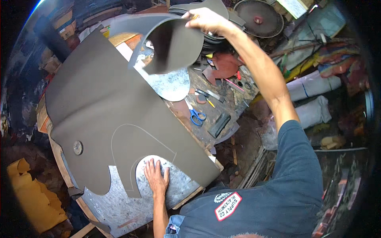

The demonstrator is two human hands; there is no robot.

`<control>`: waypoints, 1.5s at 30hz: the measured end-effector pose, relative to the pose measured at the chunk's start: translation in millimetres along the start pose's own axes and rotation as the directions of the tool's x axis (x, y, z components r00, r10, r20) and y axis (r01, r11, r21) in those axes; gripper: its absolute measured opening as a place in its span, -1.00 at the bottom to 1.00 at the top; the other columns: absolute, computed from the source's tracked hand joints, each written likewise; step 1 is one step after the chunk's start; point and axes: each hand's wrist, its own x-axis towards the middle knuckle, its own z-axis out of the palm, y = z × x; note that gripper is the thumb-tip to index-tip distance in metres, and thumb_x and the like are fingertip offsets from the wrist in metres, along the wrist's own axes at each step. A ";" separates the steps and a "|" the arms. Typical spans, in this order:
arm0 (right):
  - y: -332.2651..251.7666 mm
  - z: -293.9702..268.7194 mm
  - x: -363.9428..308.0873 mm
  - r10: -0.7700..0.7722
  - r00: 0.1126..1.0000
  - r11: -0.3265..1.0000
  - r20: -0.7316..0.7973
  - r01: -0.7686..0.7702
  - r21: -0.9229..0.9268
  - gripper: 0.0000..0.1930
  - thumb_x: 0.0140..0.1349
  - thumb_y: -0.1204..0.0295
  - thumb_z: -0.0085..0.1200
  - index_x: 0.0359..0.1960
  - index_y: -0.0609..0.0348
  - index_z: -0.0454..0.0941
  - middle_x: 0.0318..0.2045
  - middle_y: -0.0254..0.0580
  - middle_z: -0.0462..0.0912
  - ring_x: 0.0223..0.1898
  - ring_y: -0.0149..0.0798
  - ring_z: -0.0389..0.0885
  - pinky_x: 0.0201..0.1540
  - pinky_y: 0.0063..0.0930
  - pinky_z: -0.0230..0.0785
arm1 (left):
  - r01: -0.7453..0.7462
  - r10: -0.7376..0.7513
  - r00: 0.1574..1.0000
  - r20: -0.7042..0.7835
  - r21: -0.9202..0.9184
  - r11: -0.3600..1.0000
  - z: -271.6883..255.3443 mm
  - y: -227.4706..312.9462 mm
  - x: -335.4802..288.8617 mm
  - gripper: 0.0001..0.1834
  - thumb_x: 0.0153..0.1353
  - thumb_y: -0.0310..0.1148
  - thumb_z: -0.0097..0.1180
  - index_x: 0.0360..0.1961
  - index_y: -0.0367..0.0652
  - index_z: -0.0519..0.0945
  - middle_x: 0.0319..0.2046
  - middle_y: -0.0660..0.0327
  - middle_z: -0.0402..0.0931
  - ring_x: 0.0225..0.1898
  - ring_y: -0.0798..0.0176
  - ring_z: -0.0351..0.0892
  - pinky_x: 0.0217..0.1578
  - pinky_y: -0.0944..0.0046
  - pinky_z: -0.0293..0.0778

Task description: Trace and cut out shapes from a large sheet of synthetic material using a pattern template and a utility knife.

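Centrally, a big dark grey leather sheet (107,107) covers most of the workbench (119,210), spreading from upper left to lower centre of the frame. Right hand (206,20), top centre, pinches the sheet's far corner between fingers and thumb, lifted and curled over so the underside shows. Left hand (156,178), lower centre, lies flat, fingers spread, on the bare metal plate (178,186) in a cut-out notch of the sheet, holding nothing, fingertips right at the cut edge. A round metal weight (78,147) sits on the sheet at left. Blue-handled scissors (195,115) lie right of centre, near a black block (219,125). Yellow leather scrap (31,194) at lower left.
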 end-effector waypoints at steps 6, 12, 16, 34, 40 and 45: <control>110.4 -111.9 83.4 0.108 0.919 0.940 -0.379 0.030 0.341 -0.47 0.09 0.44 0.26 0.14 0.21 0.45 -0.50 -0.26 0.52 -0.65 -0.39 0.42 -0.65 -0.46 0.32 | 0.048 -0.049 0.997 0.057 0.022 0.999 -1.4 7.9 6.3 -0.43 0.06 -0.22 0.31 0.09 -0.20 0.49 0.28 -0.08 0.28 0.37 -0.20 0.14 0.35 -0.20 0.01; 251.3 -180.0 87.3 0.274 0.893 0.768 -0.357 0.020 0.641 -0.72 0.13 0.36 0.33 -0.20 -0.06 0.46 -0.52 -0.48 0.48 -0.62 -0.49 0.43 -0.58 -0.50 0.36 | 0.043 -0.047 0.994 0.103 0.036 0.998 4.7 10.2 7.8 -0.37 0.01 -0.23 0.32 0.12 -0.16 0.44 0.29 -0.07 0.26 0.39 -0.23 0.09 0.37 -0.24 -0.03; 289.9 -143.4 81.0 0.513 0.781 0.695 -0.358 -0.133 0.706 -0.46 0.01 0.39 0.42 0.00 -0.08 0.37 -0.48 -0.47 0.44 -0.61 -0.45 0.41 -0.62 -0.44 0.36 | 0.073 -0.079 0.987 0.143 0.041 0.996 0.6 10.0 5.8 -0.38 0.00 -0.26 0.28 0.11 -0.17 0.40 0.30 -0.12 0.23 0.39 -0.28 0.06 0.36 -0.29 -0.07; 311.8 -152.2 79.9 0.437 0.612 0.899 -0.660 -0.315 0.303 -0.48 0.12 0.29 0.32 0.14 0.07 0.49 -0.47 -0.33 0.58 -0.55 -0.42 0.50 -0.58 -0.45 0.37 | 0.094 -0.106 0.979 0.174 0.077 0.993 2.7 8.8 7.4 -0.39 0.03 -0.17 0.27 0.10 -0.15 0.41 0.29 -0.10 0.24 0.40 -0.24 0.06 0.37 -0.27 -0.07; 239.7 -81.3 68.4 -0.281 0.737 0.801 -0.614 -0.173 -0.573 -0.43 0.12 -0.08 0.24 0.01 0.07 0.65 -0.14 0.01 0.68 -0.08 -0.02 0.66 0.04 -0.27 0.46 | 0.111 -0.122 0.979 0.162 0.076 0.991 -2.7 10.2 8.2 -0.39 0.01 -0.19 0.28 0.09 -0.16 0.43 0.28 -0.10 0.25 0.40 -0.23 0.07 0.37 -0.26 -0.07; 206.7 -48.2 67.5 -0.232 0.855 0.699 -0.465 -0.186 -0.690 -0.45 0.13 -0.11 0.22 -0.02 0.03 0.66 -0.02 -0.07 0.64 0.02 0.04 0.61 0.06 -0.18 0.46 | 0.104 -0.107 0.980 0.170 0.030 0.994 -1.0 7.7 7.5 -0.40 0.04 -0.23 0.26 0.11 -0.19 0.41 0.33 -0.12 0.20 0.41 -0.27 0.04 0.37 -0.27 -0.08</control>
